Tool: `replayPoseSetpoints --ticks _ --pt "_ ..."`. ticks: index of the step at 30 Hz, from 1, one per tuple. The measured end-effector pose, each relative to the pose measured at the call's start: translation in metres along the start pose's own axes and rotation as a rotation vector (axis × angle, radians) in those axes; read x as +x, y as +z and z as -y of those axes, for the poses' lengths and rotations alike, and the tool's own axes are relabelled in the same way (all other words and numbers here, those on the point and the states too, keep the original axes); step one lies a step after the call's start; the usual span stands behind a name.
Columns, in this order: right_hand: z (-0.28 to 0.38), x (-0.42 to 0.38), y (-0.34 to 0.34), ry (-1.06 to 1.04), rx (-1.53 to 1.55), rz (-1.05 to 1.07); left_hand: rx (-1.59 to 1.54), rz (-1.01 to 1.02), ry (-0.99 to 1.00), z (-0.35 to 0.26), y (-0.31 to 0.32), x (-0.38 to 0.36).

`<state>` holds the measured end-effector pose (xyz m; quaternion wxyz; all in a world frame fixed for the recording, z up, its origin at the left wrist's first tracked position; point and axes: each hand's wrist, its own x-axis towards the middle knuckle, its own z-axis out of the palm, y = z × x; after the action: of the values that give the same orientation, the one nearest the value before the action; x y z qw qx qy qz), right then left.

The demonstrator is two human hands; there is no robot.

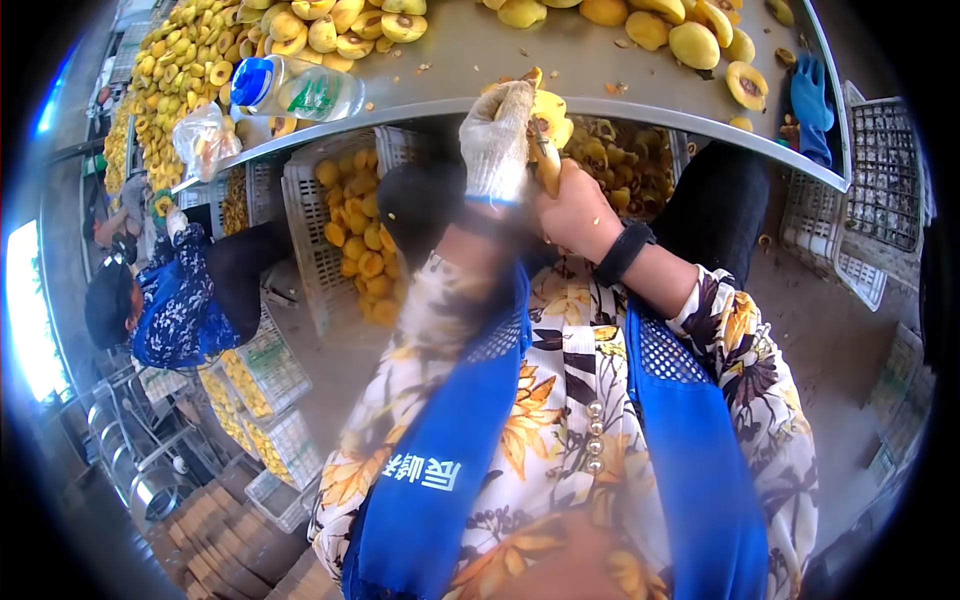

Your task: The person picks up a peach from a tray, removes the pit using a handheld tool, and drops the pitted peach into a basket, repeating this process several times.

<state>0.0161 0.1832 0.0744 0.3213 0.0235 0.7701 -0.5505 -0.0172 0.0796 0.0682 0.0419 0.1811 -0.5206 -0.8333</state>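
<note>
My left hand (497, 140), in a white knitted glove, is closed around a yellow peach (551, 121) just past the table's near edge. The fruit looks cut, with brown showing in its flesh. My bare right hand (582, 212), a black band on its wrist, grips a short, curved tan tool (546, 165) that reaches up against the fruit. Its working end is hidden by the peach and glove. Below the hands, a crate of brownish-yellow fruit pieces (625, 165) sits partly under the table.
The metal table (450, 60) holds peach halves (330, 28), whole peaches (694, 46), a blue-capped bottle (300, 88), a plastic bag (205, 138) and a blue glove (811, 100). A crate of peaches (360, 235) stands at left, crates (870, 190) at right. A co-worker (190, 290) sits at left.
</note>
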Motion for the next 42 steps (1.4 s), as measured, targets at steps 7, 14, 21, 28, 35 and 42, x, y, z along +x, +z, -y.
replayPoseSetpoints --ticks 7,14,21,28,35,42 --pt "0.012 -0.008 -0.016 0.258 0.51 0.337 0.756 -0.022 0.652 0.008 -0.002 0.0" --pt "0.005 -0.005 0.004 0.037 0.164 0.077 -0.061 0.024 0.011 -0.003 -0.01 0.001" --pt "-0.013 0.007 0.016 -0.354 -0.29 -0.237 -0.278 -0.066 0.101 -0.013 -0.005 0.002" --pt "0.019 -0.01 -0.004 0.243 0.522 0.362 0.224 -0.012 0.041 -0.005 -0.02 0.011" --pt "0.005 -0.002 0.014 0.037 0.184 0.225 0.492 0.156 0.063 0.001 -0.037 0.017" --pt "0.004 0.0 0.014 0.127 0.461 0.313 0.644 0.173 0.583 0.025 -0.054 0.025"
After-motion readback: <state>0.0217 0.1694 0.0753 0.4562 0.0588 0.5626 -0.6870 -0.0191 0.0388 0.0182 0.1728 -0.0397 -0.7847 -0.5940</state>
